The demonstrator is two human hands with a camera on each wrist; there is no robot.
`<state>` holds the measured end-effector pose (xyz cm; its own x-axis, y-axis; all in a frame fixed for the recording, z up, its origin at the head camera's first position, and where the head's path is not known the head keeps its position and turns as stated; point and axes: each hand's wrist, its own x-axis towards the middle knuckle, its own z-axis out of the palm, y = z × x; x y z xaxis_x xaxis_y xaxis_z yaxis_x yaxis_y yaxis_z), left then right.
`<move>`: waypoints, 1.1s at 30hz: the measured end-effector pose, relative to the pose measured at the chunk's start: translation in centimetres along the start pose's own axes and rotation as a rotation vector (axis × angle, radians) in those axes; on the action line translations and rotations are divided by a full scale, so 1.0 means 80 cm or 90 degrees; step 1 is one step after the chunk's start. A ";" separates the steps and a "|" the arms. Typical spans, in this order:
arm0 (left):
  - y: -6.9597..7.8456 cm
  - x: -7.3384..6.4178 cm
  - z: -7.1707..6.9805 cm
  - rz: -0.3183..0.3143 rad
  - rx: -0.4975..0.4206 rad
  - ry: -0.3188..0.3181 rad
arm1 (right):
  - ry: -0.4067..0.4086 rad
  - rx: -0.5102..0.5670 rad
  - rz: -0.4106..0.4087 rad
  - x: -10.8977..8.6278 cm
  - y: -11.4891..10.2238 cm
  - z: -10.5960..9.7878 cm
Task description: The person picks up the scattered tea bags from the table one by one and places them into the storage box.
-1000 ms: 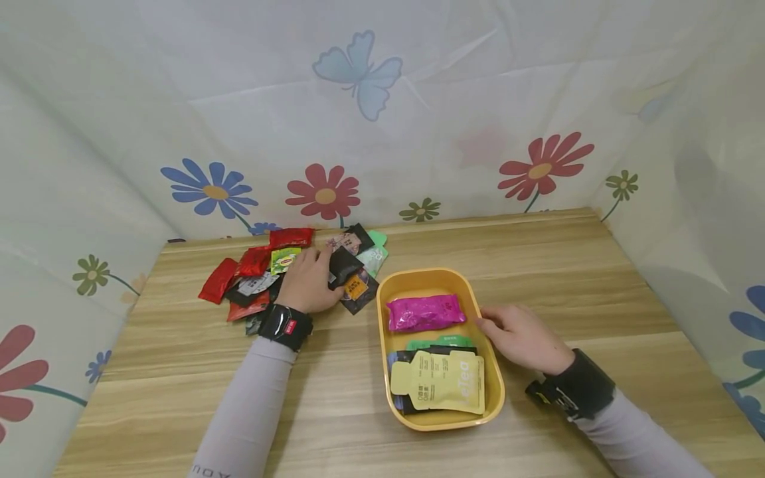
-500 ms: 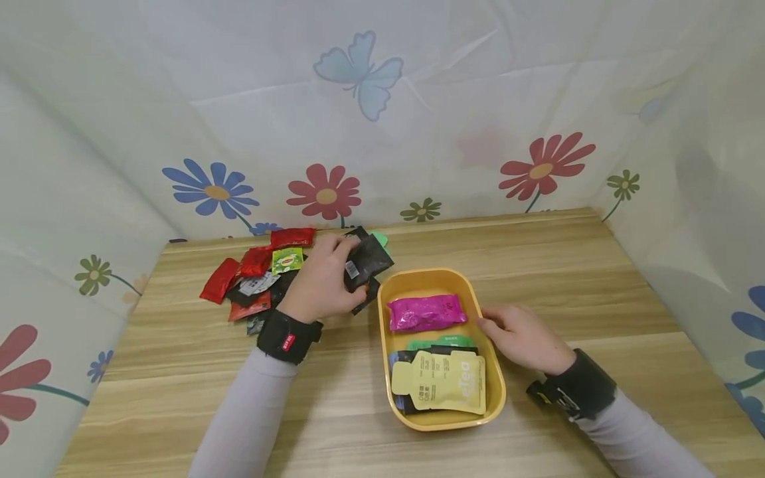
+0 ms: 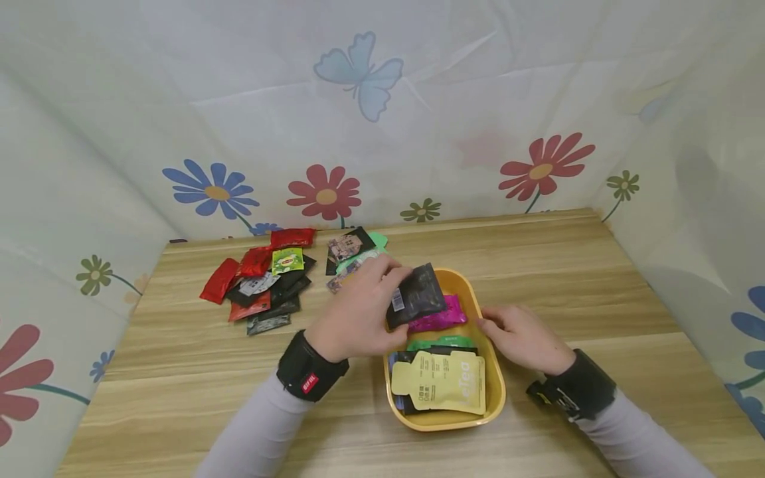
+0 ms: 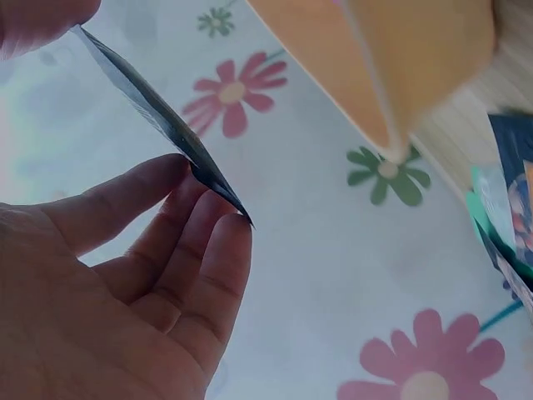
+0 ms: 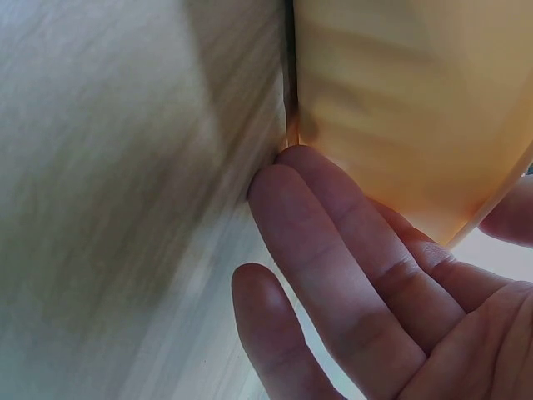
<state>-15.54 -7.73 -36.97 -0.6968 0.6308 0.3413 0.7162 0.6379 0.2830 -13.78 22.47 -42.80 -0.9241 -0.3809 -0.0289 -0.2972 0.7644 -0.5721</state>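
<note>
My left hand (image 3: 358, 315) pinches a black sachet (image 3: 421, 292) between thumb and fingers, over the far left part of a yellow plastic basket (image 3: 439, 425). In the left wrist view the sachet (image 4: 158, 108) is seen edge-on. Below it lies a magenta packet (image 3: 445, 313), partly covered. Nearer the front, a pale yellow tea pouch (image 3: 442, 382) lies over dark sachets and a green one (image 3: 445, 342). My right hand (image 3: 526, 338) grips the basket's right rim. The right wrist view shows its fingers (image 5: 291, 217) against the outer wall, thumb across the rim.
On the wooden table's (image 3: 568, 265) left lies a pile of red packets (image 3: 218, 280), black sachets (image 3: 289, 285) and a green-yellow tea bag sachet (image 3: 288, 260). Behind my left hand are a black sachet with a pink label (image 3: 349, 247) and a green pouch (image 3: 379, 240). A flowered curtain (image 3: 442, 153) surrounds the table.
My left hand has picked up the black sachet from the right part of the pile and carried it right, over the basket. The right hand and the basket have stayed put.
</note>
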 end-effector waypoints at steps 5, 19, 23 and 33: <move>0.009 -0.005 0.003 0.003 0.029 -0.061 | 0.005 -0.001 -0.003 0.000 0.001 0.001; -0.069 -0.013 -0.003 -0.268 0.147 -0.072 | 0.007 -0.003 -0.005 0.000 0.003 0.002; -0.082 -0.015 0.015 -0.338 0.170 -0.081 | 0.007 -0.007 -0.004 -0.001 0.004 0.003; -0.093 -0.015 0.045 -0.384 0.179 -0.132 | 0.002 -0.012 0.001 -0.001 0.001 0.003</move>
<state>-20.16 -11.69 -42.71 -0.9830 0.1832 0.0113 0.1833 0.9761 0.1171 -13.71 22.45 -43.01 -0.9257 -0.3773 -0.0270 -0.2997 0.7752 -0.5561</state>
